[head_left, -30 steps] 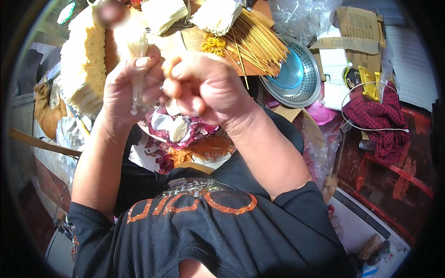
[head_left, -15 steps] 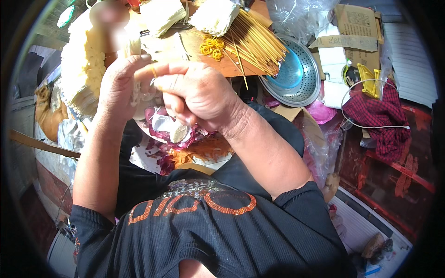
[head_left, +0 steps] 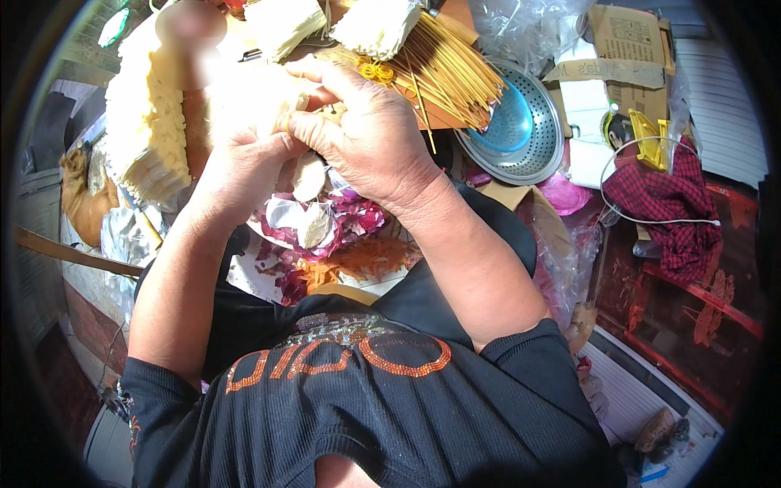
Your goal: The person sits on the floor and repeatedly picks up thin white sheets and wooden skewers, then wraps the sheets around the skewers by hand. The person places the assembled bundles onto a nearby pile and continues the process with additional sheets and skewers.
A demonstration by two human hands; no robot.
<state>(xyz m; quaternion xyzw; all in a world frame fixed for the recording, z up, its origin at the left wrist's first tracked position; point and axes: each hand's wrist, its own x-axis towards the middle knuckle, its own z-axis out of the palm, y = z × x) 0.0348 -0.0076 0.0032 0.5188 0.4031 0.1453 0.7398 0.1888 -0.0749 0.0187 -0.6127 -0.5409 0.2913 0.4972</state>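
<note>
A pale papery bundle (head_left: 256,98), washed out by strong sunlight, is between my hands. My left hand (head_left: 248,167) grips it from below, its fingers partly lost in the glare. My right hand (head_left: 366,134) closes on the bundle's right edge, thumb and forefinger pinching near my left thumb. Just beyond my right hand lie yellow rubber bands (head_left: 376,71) and a fan of thin wooden sticks (head_left: 447,69). Beneath my hands, purple petal-like scraps (head_left: 366,215) and orange shreds (head_left: 350,260) surround a few white round pieces (head_left: 309,179).
Cream ruffled stacks (head_left: 146,114) stand at left; white stacks (head_left: 374,28) are at the back. A metal colander (head_left: 533,159) holding a blue bowl (head_left: 512,122) is to the right. Farther right are a cardboard box (head_left: 626,41) and checked red cloth (head_left: 651,191). A brown dog-like shape (head_left: 85,195) lies at left.
A rubber band stretched on my right fingers is no longer visible there. My right hand has turned and now pinches the bundle's edge; my left hand has tilted, showing the bundle spread wider.
</note>
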